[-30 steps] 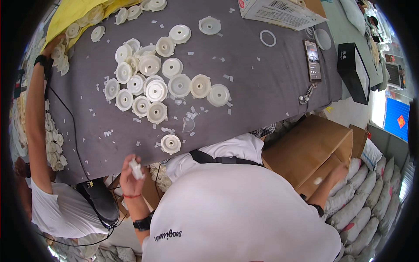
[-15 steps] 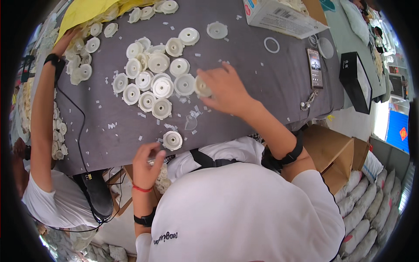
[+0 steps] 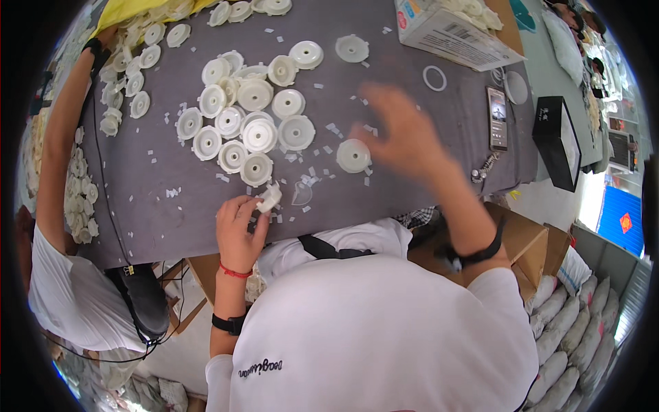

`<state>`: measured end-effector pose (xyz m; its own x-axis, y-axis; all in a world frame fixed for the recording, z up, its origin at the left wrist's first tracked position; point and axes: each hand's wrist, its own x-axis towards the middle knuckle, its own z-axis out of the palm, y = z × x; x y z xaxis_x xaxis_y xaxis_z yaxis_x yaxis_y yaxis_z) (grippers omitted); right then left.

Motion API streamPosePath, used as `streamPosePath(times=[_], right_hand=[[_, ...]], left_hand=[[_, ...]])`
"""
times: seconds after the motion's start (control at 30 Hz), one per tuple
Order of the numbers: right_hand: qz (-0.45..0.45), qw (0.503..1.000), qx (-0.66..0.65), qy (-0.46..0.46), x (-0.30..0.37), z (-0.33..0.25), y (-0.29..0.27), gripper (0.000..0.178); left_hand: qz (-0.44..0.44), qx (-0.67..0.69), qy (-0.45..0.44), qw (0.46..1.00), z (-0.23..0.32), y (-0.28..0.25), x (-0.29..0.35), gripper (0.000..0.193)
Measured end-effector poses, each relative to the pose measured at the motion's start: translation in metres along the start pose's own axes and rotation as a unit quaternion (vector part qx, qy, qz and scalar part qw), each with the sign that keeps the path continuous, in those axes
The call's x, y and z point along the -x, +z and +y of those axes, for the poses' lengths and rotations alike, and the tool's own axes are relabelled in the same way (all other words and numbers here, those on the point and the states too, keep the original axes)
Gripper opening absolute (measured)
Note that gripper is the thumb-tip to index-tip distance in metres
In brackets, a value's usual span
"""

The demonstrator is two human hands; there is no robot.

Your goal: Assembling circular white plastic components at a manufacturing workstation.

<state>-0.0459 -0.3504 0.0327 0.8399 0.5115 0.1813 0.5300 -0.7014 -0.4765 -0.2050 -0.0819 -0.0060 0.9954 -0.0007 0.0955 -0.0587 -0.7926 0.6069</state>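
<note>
The left hand pinched a disc; the right hand, blurred, gaped, seemingly empty, another disc just left of it.

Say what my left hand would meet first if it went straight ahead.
Probably the nearest loose white disc in front of your left hand, though the hand's height is hard to judge.

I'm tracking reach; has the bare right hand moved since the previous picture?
Yes; the right hand went right, away from clustered round white plastic discs.
</note>
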Motion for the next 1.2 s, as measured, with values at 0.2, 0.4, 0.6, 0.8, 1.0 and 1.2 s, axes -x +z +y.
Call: streamPosePath(times=[0.2,0.4,0.6,0.8,1.0,1.2], right_hand=[[-0.051,0.999,0.006,-0.005,0.051,-0.011,0.045,0.057],[-0.050,0.604,-0.744,0.281,0.035,-0.021,0.043,0.047],[-0.109,0.504,-0.808,0.285,0.029,-0.042,0.035,0.042],[-0.102,0.688,-0.655,0.294,0.033,-0.054,0.036,0.031],[-0.053,0.761,-0.624,0.172,0.033,-0.073,0.048,0.034],[-0.072,0.868,-0.475,0.122,0.039,-0.075,0.048,0.046]], left_hand=[[0.011,0.162,-0.067,0.984,0.002,0.000,-0.027,0.023],[0.005,-0.093,0.012,0.996,0.002,0.017,-0.042,0.027],[0.060,-0.007,0.064,0.996,0.011,0.010,-0.038,0.030],[-0.123,0.649,-0.252,0.708,0.022,0.008,-0.044,0.034],[-0.220,0.691,-0.218,0.653,0.037,0.012,-0.046,0.041],[-0.167,0.684,-0.200,0.681,0.049,0.020,-0.032,0.048]])
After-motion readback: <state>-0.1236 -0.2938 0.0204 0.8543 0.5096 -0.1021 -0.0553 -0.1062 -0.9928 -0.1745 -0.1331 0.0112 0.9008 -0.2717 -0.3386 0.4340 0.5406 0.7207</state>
